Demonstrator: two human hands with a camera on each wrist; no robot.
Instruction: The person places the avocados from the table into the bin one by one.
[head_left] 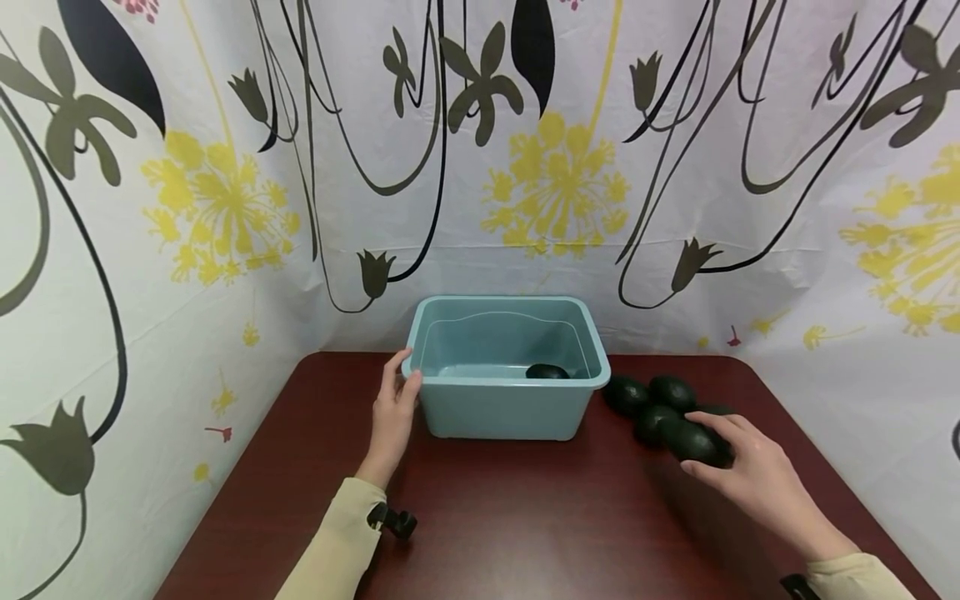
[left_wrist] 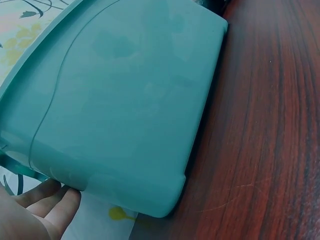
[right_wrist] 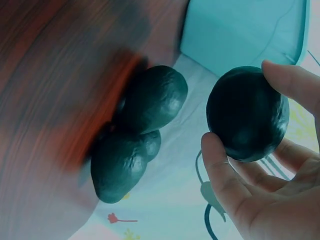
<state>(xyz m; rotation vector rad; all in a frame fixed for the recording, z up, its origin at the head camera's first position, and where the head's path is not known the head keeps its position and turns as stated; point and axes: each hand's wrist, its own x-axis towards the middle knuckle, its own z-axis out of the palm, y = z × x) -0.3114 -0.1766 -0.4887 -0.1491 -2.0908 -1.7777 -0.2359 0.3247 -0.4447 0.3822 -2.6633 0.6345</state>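
Note:
A light blue plastic bin (head_left: 498,410) stands on the table, with one dark green avocado (head_left: 547,372) lying inside. My left hand (head_left: 393,414) holds the bin's left rim near the front corner; in the left wrist view, the fingers (left_wrist: 65,209) curl against the bin's edge. To the right of the bin, my right hand (head_left: 761,471) grips an avocado (right_wrist: 247,114) between thumb and fingers. The right wrist view shows this avocado apart from the others. Several more avocados (head_left: 672,392) lie grouped beside the bin's right side, partly hidden by the held one.
The dark red wooden table (head_left: 517,517) has rounded far corners. A white cloth (head_left: 465,208) with flower prints hangs behind the table and along its sides, close behind the bin. A black strap with a small device (head_left: 393,521) is on the left wrist.

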